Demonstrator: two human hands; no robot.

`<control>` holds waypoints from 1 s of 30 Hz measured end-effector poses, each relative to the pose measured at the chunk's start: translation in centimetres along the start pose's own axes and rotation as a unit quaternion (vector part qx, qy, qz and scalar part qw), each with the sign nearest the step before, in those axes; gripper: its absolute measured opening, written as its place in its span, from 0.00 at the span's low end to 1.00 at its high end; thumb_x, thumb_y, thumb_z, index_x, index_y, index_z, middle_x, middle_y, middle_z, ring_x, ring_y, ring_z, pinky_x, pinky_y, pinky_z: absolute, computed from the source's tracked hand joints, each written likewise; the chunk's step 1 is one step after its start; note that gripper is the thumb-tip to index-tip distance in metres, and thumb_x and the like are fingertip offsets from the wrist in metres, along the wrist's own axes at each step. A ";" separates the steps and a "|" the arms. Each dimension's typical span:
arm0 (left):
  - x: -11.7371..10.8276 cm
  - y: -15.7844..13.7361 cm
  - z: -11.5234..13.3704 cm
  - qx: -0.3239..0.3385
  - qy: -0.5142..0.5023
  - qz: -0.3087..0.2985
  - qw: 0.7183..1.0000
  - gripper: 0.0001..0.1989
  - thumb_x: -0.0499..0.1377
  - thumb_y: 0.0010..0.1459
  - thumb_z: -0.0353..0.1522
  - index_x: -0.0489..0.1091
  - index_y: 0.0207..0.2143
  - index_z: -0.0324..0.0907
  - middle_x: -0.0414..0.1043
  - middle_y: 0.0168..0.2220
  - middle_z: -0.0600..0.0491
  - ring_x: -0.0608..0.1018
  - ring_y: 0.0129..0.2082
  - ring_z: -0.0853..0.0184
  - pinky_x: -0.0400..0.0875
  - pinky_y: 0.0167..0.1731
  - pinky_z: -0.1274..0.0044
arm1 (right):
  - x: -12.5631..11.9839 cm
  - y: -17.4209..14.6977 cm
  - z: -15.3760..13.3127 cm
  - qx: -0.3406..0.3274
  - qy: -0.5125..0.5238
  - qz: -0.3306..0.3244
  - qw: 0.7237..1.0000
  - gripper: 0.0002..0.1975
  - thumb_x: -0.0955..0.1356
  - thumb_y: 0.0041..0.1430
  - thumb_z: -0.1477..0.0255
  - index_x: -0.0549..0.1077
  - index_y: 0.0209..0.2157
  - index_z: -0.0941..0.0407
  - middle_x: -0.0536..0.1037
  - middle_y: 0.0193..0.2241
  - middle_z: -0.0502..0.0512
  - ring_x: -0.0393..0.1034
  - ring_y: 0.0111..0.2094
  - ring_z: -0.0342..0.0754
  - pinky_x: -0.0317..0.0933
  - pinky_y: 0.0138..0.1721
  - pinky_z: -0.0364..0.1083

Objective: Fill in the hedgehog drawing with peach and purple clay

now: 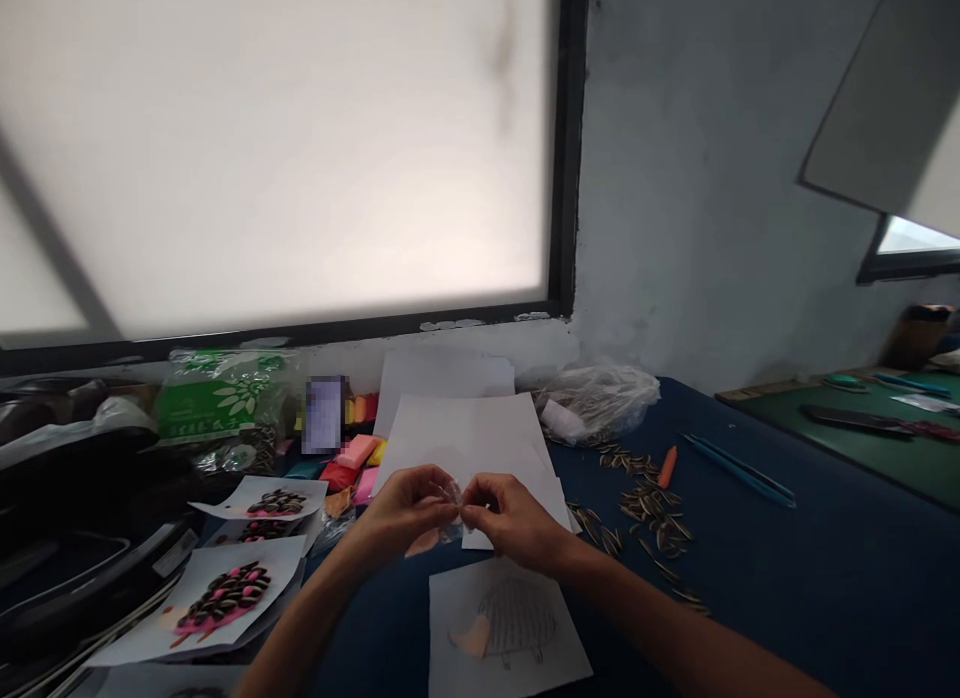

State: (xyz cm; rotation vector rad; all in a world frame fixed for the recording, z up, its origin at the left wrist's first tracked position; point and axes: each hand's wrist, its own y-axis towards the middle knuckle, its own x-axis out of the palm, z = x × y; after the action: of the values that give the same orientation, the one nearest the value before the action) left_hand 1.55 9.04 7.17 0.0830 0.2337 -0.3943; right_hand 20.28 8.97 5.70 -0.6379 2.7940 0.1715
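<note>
My left hand (pixel 401 508) and my right hand (pixel 514 518) meet above the middle of the table, both with fingers pinched on a small clear plastic wrapper (pixel 451 528). A peach-coloured lump of clay (pixel 424 544) shows at its lower left, partly behind my left fingers. Below the hands lies a sheet of paper (pixel 450 675) with a pencil drawing of a striped, hedgehog-like animal (pixel 521 618). Flat peach clay (pixel 474 638) covers its snout. Blank white sheets (pixel 465 433) lie beyond my hands.
Sunflower seeds (pixel 656 513), an orange crayon-like stick (pixel 667 467) and blue tweezers (pixel 739 470) lie right. Finished seed pictures (pixel 225 593) and a black bag (pixel 90 538) are left. Behind are coloured clay packs (pixel 356 450), a green seed bag (pixel 225 398) and a clear plastic bag (pixel 607 398).
</note>
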 end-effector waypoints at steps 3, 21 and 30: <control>-0.8 -0.1 -0.3 -0.029 0.015 0.000 0.999 0.16 0.68 0.44 0.38 0.72 0.34 0.40 0.72 0.25 0.57 0.73 0.26 0.68 0.64 0.26 0.79 | 0.2 0.0 0.6 -0.004 -0.006 0.024 1.000 0.05 0.67 0.58 0.75 0.70 0.28 0.57 0.68 0.25 0.48 0.62 0.26 0.42 0.55 0.26 0.40; -1.6 0.5 -1.7 -0.072 0.049 0.028 0.996 0.22 0.65 0.43 0.50 0.70 0.23 0.40 0.63 0.18 0.60 0.68 0.18 0.71 0.63 0.19 0.80 | 0.6 0.5 1.1 0.023 0.040 0.006 0.999 0.13 0.68 0.56 0.65 0.67 0.23 0.56 0.63 0.20 0.46 0.54 0.21 0.40 0.49 0.22 0.40; -4.1 0.2 -0.6 -0.006 0.071 0.159 0.985 0.29 0.61 0.48 0.52 0.74 0.44 0.39 0.79 0.41 0.44 0.79 0.38 0.58 0.73 0.34 0.73 | 0.6 0.6 2.1 0.037 0.024 0.006 0.999 0.07 0.69 0.54 0.69 0.69 0.30 0.57 0.71 0.26 0.50 0.63 0.25 0.42 0.55 0.24 0.39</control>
State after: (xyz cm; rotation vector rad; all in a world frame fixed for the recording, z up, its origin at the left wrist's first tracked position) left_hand -2.17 10.81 7.61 0.1337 0.3570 -0.0685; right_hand 19.95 9.63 3.51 -0.6141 2.8355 0.0550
